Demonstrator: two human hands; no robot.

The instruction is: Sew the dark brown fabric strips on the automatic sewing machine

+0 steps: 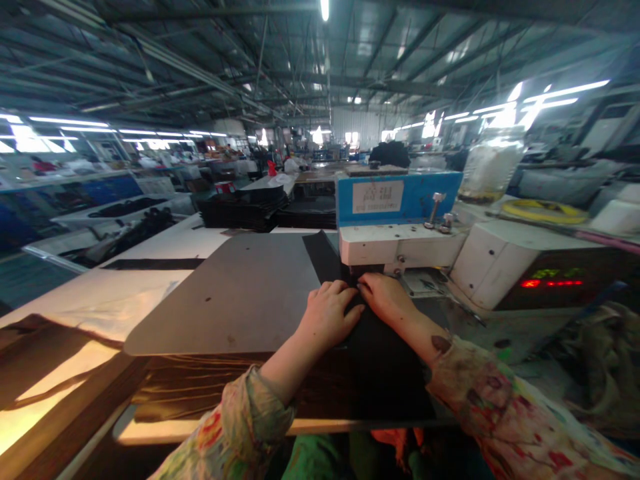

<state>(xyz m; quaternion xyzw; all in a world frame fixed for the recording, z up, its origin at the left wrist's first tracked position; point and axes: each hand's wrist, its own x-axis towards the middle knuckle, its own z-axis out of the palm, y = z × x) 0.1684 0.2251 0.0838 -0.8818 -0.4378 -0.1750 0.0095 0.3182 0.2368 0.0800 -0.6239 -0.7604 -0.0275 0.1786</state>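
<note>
A long black strip of sheet material (385,360) runs from the front edge of the work surface up to the white and blue bench machine (400,243). Its far end (320,250) lies on the grey metal plate (240,293) left of the machine head. My left hand (330,310) rests at the plate's right side, its curled fingers gripping the strip. Close beside it, right under the front of the head, my right hand (387,297) pinches the strip with bent fingers. The fingertips of both hands nearly meet; the spot beneath the head is partly hidden.
Below the plate is a thick stack of dark sheets (210,387). Black stacks (245,207) stand behind it. A control box (530,267) with a lit display, a clear jar (493,163) and a yellow ring (545,211) are at right. Crumpled cloth (600,367) lies nearer.
</note>
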